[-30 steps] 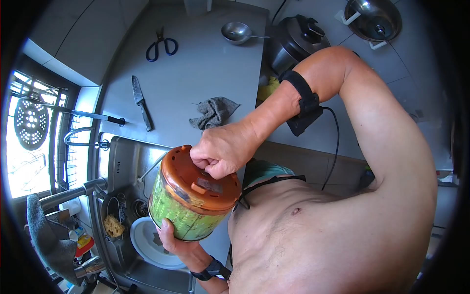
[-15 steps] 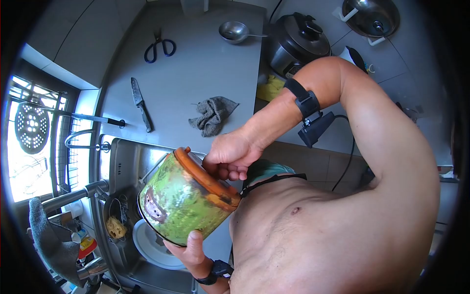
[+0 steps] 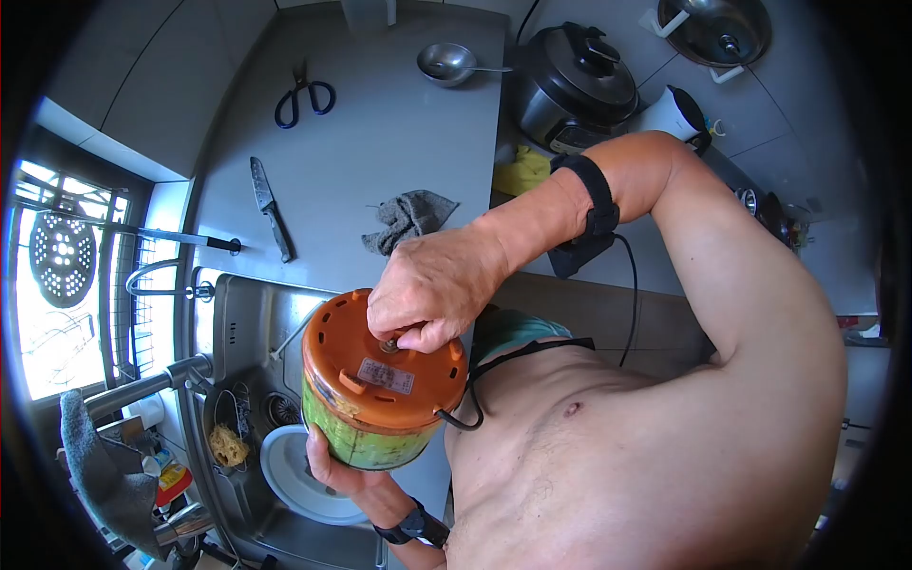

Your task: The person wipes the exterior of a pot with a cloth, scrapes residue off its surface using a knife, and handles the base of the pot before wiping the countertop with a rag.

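A green, scuffed cylindrical appliance [image 3: 356,435] is tilted so that its orange slotted base [image 3: 328,332] faces me. A white printed label [image 3: 386,375] and a black cord [image 3: 465,421] show on that base. My left hand [image 3: 332,465] supports the green body from below, its thumb along the side. My right hand [image 3: 432,290] is closed, with its fingertips pinched at a small metal fitting [image 3: 389,347] in the middle of the base. The fingers cover part of the fitting.
Beneath the appliance, the sink [image 3: 294,537] contains a white basin [image 3: 285,480] and a sponge [image 3: 228,445]. On the counter lie a grey cloth [image 3: 408,218], a knife [image 3: 271,209], scissors [image 3: 304,95] and a metal ladle [image 3: 446,63]. An electric cooker [image 3: 575,85] stands behind.
The appliance has turned so its orange base faces up towards me. My right hand has moved from beyond the rim onto the middle of the base.
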Tool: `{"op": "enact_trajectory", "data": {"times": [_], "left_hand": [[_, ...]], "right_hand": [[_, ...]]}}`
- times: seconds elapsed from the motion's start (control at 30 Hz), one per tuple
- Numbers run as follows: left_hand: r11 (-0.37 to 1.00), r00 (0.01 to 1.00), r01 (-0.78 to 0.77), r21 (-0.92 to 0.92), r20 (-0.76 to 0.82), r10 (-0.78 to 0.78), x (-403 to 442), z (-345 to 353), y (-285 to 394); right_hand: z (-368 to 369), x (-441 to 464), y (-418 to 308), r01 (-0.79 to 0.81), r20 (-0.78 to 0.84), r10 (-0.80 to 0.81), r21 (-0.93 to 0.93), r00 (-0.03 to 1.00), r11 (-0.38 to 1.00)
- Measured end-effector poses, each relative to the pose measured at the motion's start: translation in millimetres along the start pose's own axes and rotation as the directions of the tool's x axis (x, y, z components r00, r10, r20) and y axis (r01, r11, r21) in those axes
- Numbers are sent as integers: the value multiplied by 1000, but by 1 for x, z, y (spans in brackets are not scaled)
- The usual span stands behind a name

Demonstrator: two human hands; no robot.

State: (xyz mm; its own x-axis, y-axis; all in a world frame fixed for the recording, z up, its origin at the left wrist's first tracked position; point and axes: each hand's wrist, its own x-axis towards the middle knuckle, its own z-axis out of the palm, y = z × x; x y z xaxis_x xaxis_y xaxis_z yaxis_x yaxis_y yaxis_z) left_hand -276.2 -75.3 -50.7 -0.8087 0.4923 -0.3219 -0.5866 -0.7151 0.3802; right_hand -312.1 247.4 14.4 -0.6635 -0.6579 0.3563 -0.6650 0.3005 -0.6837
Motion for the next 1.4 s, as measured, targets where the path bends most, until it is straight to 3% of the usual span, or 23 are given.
{"op": "enact_trajectory", "data": {"times": [0.37, 0.57, 0.77, 0.93, 1.27, 1.37, 1.4], "left_hand": [[1000, 1000, 10, -12, 20, -9, -2, 1, -2], [995, 997, -17, 94, -71, 24, -4, 2, -3], [968, 984, -61, 243, -146, 99, -6, 3, -2], [929, 952, -107, 354, -232, 198, -7, 22, -4], [752, 923, -210, 625, -126, 363, -14, 61, -10], [692, 915, -216, 688, -104, 389, -19, 60, -11], [675, 912, -218, 705, -99, 398, -22, 59, -10]], "right_hand": [[-4, 11, 2, 151, 196, -131, -94, 972, 984], [-2, 9, 3, 63, 216, -58, -16, 975, 998], [6, 3, 6, -74, 180, 71, 8, 981, 997], [9, 0, 1, -274, 121, 257, 159, 959, 948], [19, -3, -12, -580, 83, 591, 343, 802, 739], [19, 0, -13, -629, 146, 646, 462, 749, 625], [15, 2, -16, -703, 243, 696, 497, 676, 508]]}}
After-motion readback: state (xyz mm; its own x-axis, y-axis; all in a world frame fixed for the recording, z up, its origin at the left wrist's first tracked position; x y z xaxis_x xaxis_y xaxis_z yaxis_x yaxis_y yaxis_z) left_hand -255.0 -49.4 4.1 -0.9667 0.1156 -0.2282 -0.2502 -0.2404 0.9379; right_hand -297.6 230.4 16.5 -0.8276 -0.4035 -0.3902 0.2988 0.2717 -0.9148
